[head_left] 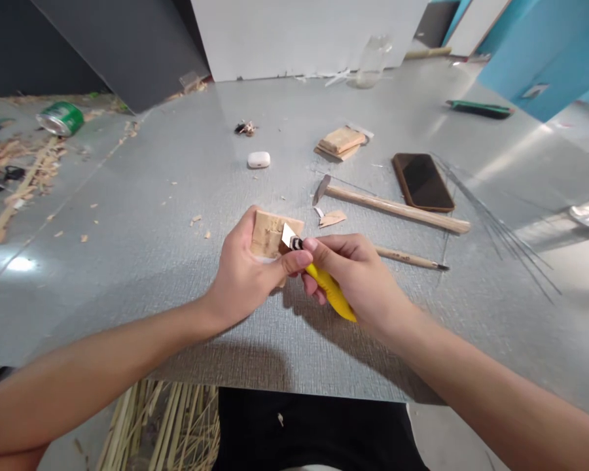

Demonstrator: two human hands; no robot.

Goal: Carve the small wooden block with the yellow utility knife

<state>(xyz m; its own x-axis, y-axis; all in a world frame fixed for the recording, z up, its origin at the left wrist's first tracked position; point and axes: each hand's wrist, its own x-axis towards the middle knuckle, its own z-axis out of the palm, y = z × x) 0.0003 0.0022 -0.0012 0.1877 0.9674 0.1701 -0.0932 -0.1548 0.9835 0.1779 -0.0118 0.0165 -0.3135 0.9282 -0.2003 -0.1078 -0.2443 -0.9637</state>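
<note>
My left hand [248, 275] grips a small wooden block [267, 232] at its left and lower edges, tilted up above the grey table. Rough carved marks show on the block's face. In my right hand [356, 268] is a yellow utility knife [331, 291], its short blade [288, 235] lying over the right part of that face. My left thumb reaches across to the knife near the blade's base. Whether the edge is cutting into the wood cannot be made out. The block's underside is hidden.
Beyond my hands lie a hammer [392, 208], a phone [423, 182], a thin wooden-handled tool [412, 258], a white earbud case [258, 159] and stacked wood pieces [341, 140]. A glass jar [373, 62] stands at the back. Wood scraps and a green can [61, 119] are far left.
</note>
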